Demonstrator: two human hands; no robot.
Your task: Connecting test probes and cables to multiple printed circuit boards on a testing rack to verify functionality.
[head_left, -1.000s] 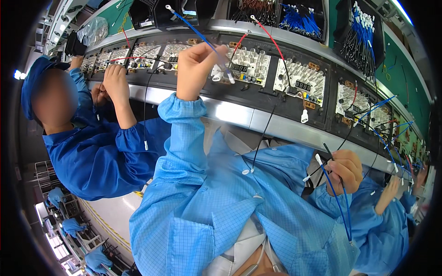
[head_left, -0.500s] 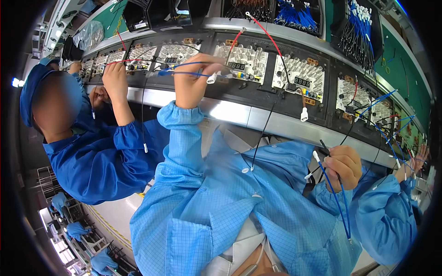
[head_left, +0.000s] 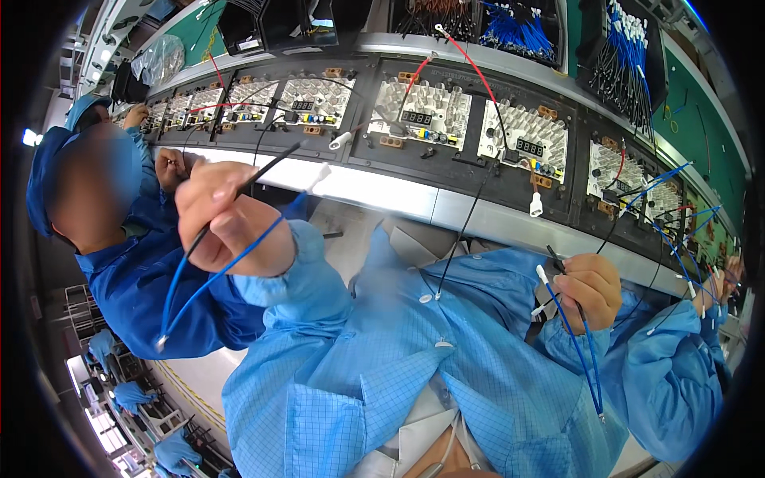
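Note:
My left hand (head_left: pixel 259 227) is raised at the left, in front of the bench edge. Its fingers are pinched on a blue wire (head_left: pixel 215 275) that is folded into a narrow loop, with a black sleeve on one leg and a white connector on the other. Lower at the right, my right hand (head_left: pixel 596 288) has its fingers curled round a similar blue wire (head_left: pixel 596 390), also with a black sleeve and white-capped ends. That wire's bend hangs below the hand. Nearest beyond both hands is a row of white circuit boards (head_left: pixel 421 111) with small displays.
The boards sit in black fixtures (head_left: pixel 366 179) behind a metal rail (head_left: pixel 398 195). Red and black leads hang from several boards. Bins of blue wires (head_left: pixel 518 36) stand behind. A co-worker in dark blue (head_left: pixel 151 271) is close on the left; another person's light-blue sleeve (head_left: pixel 669 350) is at the right.
My left hand has swung left and down from over the boards, carrying its blue wire. My right hand has barely moved. The co-worker's raised hand at the left is now largely hidden behind mine.

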